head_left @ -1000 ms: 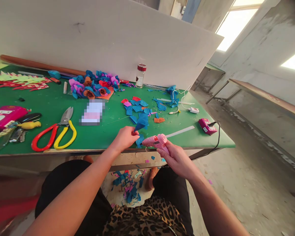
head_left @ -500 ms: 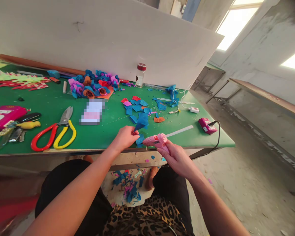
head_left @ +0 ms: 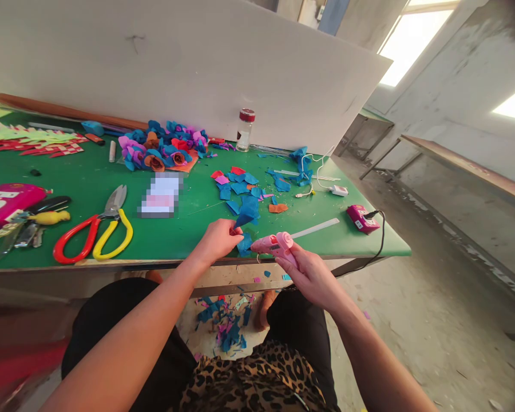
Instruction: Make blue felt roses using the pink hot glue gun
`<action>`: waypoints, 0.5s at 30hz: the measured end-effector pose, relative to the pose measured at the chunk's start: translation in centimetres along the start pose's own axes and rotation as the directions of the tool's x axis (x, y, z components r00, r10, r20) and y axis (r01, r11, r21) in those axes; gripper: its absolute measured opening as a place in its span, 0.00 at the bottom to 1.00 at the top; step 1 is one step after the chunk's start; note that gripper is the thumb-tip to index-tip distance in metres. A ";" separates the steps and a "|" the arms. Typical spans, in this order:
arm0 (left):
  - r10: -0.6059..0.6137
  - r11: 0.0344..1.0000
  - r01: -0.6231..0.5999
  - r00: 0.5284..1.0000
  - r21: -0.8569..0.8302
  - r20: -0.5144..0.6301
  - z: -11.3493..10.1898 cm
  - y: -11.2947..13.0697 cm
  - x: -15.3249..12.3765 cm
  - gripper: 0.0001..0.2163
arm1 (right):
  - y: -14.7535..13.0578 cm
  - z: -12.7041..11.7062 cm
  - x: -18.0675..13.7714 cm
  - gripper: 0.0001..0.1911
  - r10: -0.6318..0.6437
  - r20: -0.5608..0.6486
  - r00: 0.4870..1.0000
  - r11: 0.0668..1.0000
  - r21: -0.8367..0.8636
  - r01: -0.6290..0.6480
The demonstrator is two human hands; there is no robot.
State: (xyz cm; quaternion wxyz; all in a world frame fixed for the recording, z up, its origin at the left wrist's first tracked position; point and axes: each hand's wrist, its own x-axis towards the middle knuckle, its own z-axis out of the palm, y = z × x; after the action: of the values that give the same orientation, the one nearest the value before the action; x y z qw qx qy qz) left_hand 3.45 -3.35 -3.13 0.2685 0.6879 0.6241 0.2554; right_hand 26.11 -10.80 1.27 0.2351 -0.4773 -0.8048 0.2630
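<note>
Head view — glue gun (head_left: pixel 274 246) slightly rightward

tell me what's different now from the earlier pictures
The right hand and the pink glue gun have shifted slightly right, the nozzle edging away from the blue paper. Nothing was grasped or released. The left hand stays pinched at the paper; the scissors lie as before.

Left fingers (head_left: pixel 233 240) pinch, right fingers (head_left: pixel 300 257) curl, forearms (head_left: pixel 154 320) outstretched.
</note>
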 end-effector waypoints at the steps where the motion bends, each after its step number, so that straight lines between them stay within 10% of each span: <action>1: -0.001 1.000 0.001 1.000 -0.002 0.001 0.0 0.0 0.0 0.05 | -0.1 -0.1 0.0 0.16 -0.003 0.010 1.000 1.000 0.014 0.003; 15: -0.012 1.000 0.012 1.000 -0.007 0.007 -0.1 0.2 -0.1 0.04 | 0.0 -0.6 -0.1 0.19 -0.005 0.007 1.000 1.000 -0.023 0.005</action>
State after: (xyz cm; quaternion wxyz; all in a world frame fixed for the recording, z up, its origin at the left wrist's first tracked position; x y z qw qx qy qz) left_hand 3.56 -3.46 -2.93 0.2746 0.6839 0.6264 0.2539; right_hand 26.54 -10.72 1.69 0.2276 -0.4771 -0.8097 0.2549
